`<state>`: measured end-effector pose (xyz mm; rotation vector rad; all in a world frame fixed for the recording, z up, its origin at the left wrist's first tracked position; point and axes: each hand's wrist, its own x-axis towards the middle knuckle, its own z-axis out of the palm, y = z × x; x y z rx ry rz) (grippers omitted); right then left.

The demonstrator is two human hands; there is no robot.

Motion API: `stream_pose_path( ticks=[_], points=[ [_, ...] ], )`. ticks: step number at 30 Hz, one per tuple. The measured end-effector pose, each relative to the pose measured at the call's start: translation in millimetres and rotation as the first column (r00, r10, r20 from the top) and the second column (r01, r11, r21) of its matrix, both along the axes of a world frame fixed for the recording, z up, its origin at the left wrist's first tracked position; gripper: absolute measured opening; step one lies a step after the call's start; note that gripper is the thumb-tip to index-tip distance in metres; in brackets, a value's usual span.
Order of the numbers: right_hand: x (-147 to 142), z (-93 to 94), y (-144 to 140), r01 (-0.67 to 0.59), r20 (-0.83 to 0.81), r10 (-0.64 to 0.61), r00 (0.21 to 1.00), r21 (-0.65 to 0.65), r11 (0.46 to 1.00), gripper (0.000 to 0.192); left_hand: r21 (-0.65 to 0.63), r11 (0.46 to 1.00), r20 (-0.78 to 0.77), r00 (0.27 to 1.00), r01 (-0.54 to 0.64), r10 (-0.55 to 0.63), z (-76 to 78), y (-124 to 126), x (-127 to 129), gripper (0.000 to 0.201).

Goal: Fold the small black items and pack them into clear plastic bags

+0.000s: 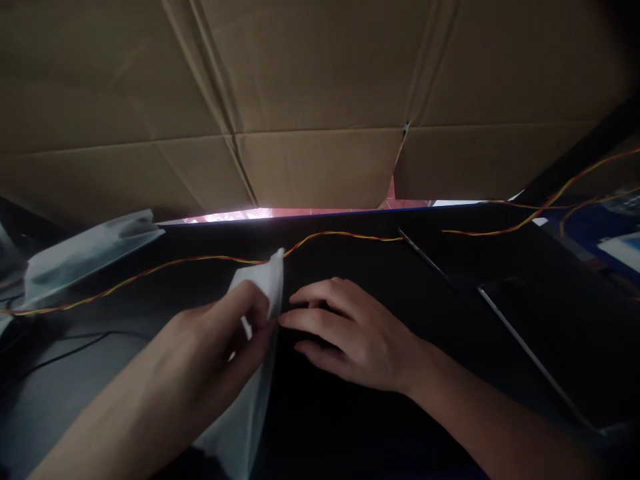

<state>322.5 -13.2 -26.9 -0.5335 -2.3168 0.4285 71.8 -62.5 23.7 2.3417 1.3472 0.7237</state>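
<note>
My left hand pinches the edge of a whitish, translucent plastic sleeve between thumb and fingers. The sleeve stands on edge on a dark table, its upper corner rising beside a twisted wire. To its right, my right hand reaches in with fingers apart and slightly curled. Its fingertips are at the sleeve's edge; whether they touch it I cannot tell. Nothing shows in the right hand. The inside of the sleeve is hidden from here.
A twisted red and yellow wire crosses the table. Another plastic sleeve lies at the left, above a thin black cable. Two dark flat panels, a smaller one and a larger one, lie right. Cardboard rises behind.
</note>
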Motion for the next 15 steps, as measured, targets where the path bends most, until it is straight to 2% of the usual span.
stream_pose_path(
  ticks=[3,5,7,9,12,15],
  points=[
    [-4.2,-1.9,-0.3,0.047,-0.025,-0.046,0.999,0.051,0.998,0.014,-0.135,0.986,0.097,0.992,0.097,-0.084,-1.5,26.3,15.5,0.009],
    [-4.2,-3.2,1.6,0.075,0.019,-0.076,0.997,0.056,0.996,0.018,-0.134,0.98,0.197,0.973,0.15,-0.122,-8.5,37.1,14.6,0.007],
    [-2.2,-4.7,4.3,0.076,0.072,-0.081,0.994,0.063,0.995,0.02,-0.075,0.984,0.213,0.966,0.163,-0.143,-15.7,43.1,7.5,0.015],
    [1.0,-6.0,7.9,0.068,0.107,-0.076,0.991,0.075,0.995,0.021,0.017,0.987,0.146,0.976,0.162,-0.163,-18.8,46.1,-2.8,0.022],
    [6.4,-6.4,14.1,0.086,0.152,-0.101,0.983,0.102,0.991,0.022,0.122,0.984,0.091,0.986,0.126,-0.138,-14.4,47.4,-18.9,0.023],
    [9.1,-5.3,17.0,0.095,0.236,-0.115,0.965,0.095,0.991,0.022,0.196,0.977,0.156,0.981,0.082,-0.113,-8.5,46.1,-29.3,0.025]
  ],
)
